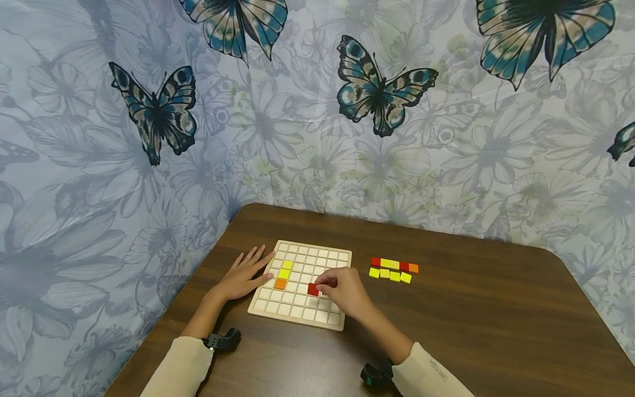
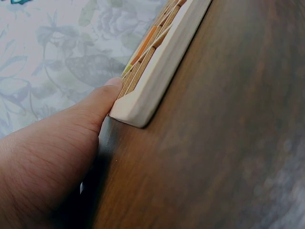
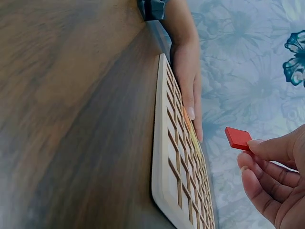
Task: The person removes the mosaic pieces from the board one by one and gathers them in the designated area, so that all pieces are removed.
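Observation:
A pale wooden grid board (image 1: 297, 312) lies on the table, with yellow tiles (image 1: 284, 273) and an orange tile (image 1: 280, 284) in one column near its left side. My left hand (image 1: 243, 278) lies with fingers spread at the board's left edge; in the left wrist view its thumb (image 2: 102, 100) touches the frame (image 2: 157, 71). Between thumb and finger my right hand (image 1: 344, 291) pinches a red square tile (image 1: 313, 289), and the right wrist view shows that tile (image 3: 238, 138) held above the board (image 3: 164, 176).
Right of the board on the brown table (image 1: 471, 309) lie two rows of tiles: one with red, orange and a long yellow piece (image 1: 389, 264), the other of several yellow squares (image 1: 394, 276). Behind the table hangs a butterfly-patterned cloth (image 1: 307, 138).

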Demonstrator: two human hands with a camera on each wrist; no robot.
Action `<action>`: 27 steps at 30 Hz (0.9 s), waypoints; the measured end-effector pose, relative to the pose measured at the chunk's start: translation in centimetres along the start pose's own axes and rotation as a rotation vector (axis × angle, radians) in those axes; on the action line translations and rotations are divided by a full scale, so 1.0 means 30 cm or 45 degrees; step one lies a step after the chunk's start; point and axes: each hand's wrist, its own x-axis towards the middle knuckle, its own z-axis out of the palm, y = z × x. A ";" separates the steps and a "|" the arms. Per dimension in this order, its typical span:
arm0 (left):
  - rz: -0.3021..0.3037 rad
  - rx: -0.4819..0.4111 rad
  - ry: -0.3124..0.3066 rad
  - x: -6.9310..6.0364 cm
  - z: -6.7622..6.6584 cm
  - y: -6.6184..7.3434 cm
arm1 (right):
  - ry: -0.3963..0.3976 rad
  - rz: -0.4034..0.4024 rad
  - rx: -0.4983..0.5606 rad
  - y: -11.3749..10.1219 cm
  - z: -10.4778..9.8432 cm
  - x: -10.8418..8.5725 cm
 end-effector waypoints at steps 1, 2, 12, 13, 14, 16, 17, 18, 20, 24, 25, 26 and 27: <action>-0.001 0.000 0.000 0.000 0.000 0.000 | 0.002 0.007 -0.001 0.004 -0.007 -0.004; -0.002 -0.002 -0.001 0.000 0.000 0.001 | 0.008 0.016 -0.008 0.006 -0.015 -0.008; -0.004 -0.003 0.003 0.001 -0.001 0.003 | 0.063 0.061 -0.038 0.026 -0.100 -0.053; -0.003 0.000 0.003 0.001 -0.001 0.003 | 0.073 0.055 -0.036 0.031 -0.106 -0.057; -0.002 0.003 0.004 0.001 0.000 0.003 | 0.081 0.049 -0.033 0.037 -0.112 -0.062; -0.002 0.009 0.004 0.001 0.000 0.003 | 0.094 0.043 -0.030 0.045 -0.125 -0.070; -0.003 0.008 0.003 0.000 0.000 0.004 | 0.100 0.044 -0.027 0.047 -0.131 -0.073; -0.003 0.009 0.003 0.000 -0.001 0.004 | 0.105 0.042 -0.024 0.050 -0.138 -0.075; -0.005 0.007 0.000 -0.001 -0.002 0.006 | 0.111 0.043 -0.021 0.053 -0.149 -0.078; -0.006 0.013 -0.006 -0.001 -0.004 0.007 | 0.114 0.071 0.002 0.057 -0.170 -0.081; -0.007 0.014 -0.006 -0.001 -0.005 0.008 | 0.112 0.080 0.005 0.057 -0.174 -0.082; -0.008 0.015 -0.003 -0.001 -0.004 0.008 | 0.112 0.091 0.006 0.057 -0.180 -0.083; -0.007 0.017 0.002 -0.001 -0.003 0.008 | 0.113 0.098 0.004 0.058 -0.184 -0.083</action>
